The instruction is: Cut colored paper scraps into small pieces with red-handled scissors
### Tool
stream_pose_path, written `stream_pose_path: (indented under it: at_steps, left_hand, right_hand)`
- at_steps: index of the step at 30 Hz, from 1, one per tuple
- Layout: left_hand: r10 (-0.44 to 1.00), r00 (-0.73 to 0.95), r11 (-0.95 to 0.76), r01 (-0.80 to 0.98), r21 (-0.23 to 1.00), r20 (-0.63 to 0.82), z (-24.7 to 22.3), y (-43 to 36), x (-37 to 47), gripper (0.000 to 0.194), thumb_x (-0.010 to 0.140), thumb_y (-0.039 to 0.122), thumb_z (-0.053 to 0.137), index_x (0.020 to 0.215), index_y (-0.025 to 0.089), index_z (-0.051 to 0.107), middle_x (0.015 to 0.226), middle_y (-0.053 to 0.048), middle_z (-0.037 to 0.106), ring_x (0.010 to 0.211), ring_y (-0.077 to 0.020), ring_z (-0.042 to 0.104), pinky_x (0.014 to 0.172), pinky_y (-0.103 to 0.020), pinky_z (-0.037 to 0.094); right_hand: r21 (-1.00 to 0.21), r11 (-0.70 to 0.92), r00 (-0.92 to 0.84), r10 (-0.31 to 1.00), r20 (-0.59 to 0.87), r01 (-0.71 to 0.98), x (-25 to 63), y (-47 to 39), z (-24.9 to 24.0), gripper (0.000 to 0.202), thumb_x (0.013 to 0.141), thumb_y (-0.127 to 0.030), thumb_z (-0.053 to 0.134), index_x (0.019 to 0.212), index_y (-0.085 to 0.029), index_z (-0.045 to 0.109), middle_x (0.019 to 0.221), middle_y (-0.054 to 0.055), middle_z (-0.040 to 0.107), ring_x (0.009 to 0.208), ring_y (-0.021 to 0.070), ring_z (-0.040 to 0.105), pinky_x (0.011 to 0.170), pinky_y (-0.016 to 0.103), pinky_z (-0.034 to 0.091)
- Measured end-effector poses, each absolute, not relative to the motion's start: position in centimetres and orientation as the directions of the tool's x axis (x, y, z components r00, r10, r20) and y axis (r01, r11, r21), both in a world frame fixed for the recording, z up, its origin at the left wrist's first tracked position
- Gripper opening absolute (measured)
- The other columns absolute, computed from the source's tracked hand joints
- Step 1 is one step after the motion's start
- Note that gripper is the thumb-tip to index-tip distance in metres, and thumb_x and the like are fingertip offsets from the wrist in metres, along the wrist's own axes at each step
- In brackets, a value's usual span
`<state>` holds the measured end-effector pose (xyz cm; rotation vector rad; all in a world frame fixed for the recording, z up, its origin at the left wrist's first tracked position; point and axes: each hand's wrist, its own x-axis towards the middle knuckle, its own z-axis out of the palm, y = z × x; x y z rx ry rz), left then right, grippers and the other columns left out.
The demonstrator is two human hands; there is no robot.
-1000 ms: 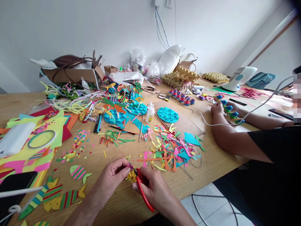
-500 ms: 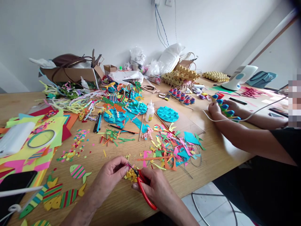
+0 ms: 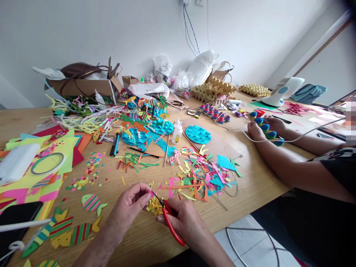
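Low in the middle of the view, my right hand (image 3: 185,218) is closed round the red handles of a pair of scissors (image 3: 172,230). Its dark blades point up and left to the fingertips of my left hand (image 3: 135,202). Thumb and finger there pinch a tiny bit of pink paper (image 3: 151,193), mostly hidden. Below the blades lies a small heap of yellow paper scraps (image 3: 155,206). Left of my left hand, striped paper fish (image 3: 91,203) lie on the wooden table (image 3: 111,189).
A heap of coloured paper offcuts (image 3: 200,174) spreads beyond my right hand. Behind it stand a glue bottle (image 3: 177,132) and a blue egg-carton disc (image 3: 198,134). Coloured sheets (image 3: 66,148) lie left. At right, a co-worker's hands (image 3: 257,130) hold a painted egg-carton strip (image 3: 265,127).
My hands and the scissors stay nearly in place. At right, the co-worker's arms have shifted slightly and the painted egg-carton strip is tilted differently.
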<state>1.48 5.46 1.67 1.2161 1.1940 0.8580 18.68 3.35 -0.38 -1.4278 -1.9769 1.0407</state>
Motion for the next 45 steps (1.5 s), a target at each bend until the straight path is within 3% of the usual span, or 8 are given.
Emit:
stream_pose_path:
  at_steps: [9,19,30,37,45]
  left_hand:
    - [0.95,0.221,0.19,0.149,0.97,-0.22,1.9,5.4,1.8,0.016,0.073,0.03,0.054,0.064,0.017,0.058,0.057,0.005,0.046,0.058,-0.0126,0.041,0.055,-0.021,0.035]
    - [0.938,0.239,0.219,0.148,0.965,-0.249,2.5,5.2,1.9,0.015,0.071,0.028,0.055,0.062,0.017,0.058,0.056,0.006,0.045,0.057,-0.0118,0.04,0.055,-0.021,0.034]
    - [0.954,0.202,0.19,0.163,0.968,-0.221,2.5,5.3,1.6,0.012,0.07,0.028,0.056,0.063,0.018,0.058,0.055,0.006,0.045,0.056,-0.0124,0.042,0.054,-0.021,0.035]
    - [0.965,0.166,0.177,0.161,0.971,-0.203,2.5,5.3,1.5,0.014,0.071,0.03,0.055,0.063,0.019,0.057,0.054,0.006,0.046,0.056,-0.0126,0.043,0.054,-0.021,0.037]
    - [0.961,0.182,0.179,0.158,0.971,-0.207,1.9,5.0,1.6,0.015,0.074,0.03,0.054,0.066,0.018,0.059,0.057,0.005,0.046,0.058,-0.013,0.043,0.056,-0.021,0.036]
  right_hand:
    - [-0.814,0.154,-0.346,0.936,-0.061,0.56,18.1,3.1,0.7,0.032,0.076,-0.035,0.06,0.06,-0.018,0.037,0.052,-0.008,0.034,0.047,0.0068,0.027,0.045,0.019,0.019]
    - [-0.822,0.121,-0.324,0.943,-0.08,0.557,18.0,3.3,0.4,0.037,0.073,-0.031,0.064,0.056,-0.018,0.034,0.05,-0.008,0.031,0.047,0.0063,0.024,0.044,0.019,0.017]
    - [-0.793,0.166,-0.337,0.94,-0.052,0.586,18.5,3.3,0.2,0.046,0.077,-0.055,0.051,0.053,-0.018,0.037,0.049,-0.007,0.031,0.046,0.0068,0.025,0.043,0.02,0.018]
    - [-0.791,0.14,-0.328,0.941,-0.08,0.596,18.5,3.3,0.1,0.047,0.076,-0.058,0.049,0.052,-0.018,0.039,0.048,-0.007,0.031,0.045,0.0072,0.026,0.042,0.02,0.017]
    - [-0.796,0.123,-0.325,0.941,-0.096,0.592,18.1,3.3,0.3,0.038,0.073,-0.038,0.062,0.053,-0.018,0.036,0.049,-0.008,0.031,0.046,0.0065,0.027,0.044,0.019,0.018]
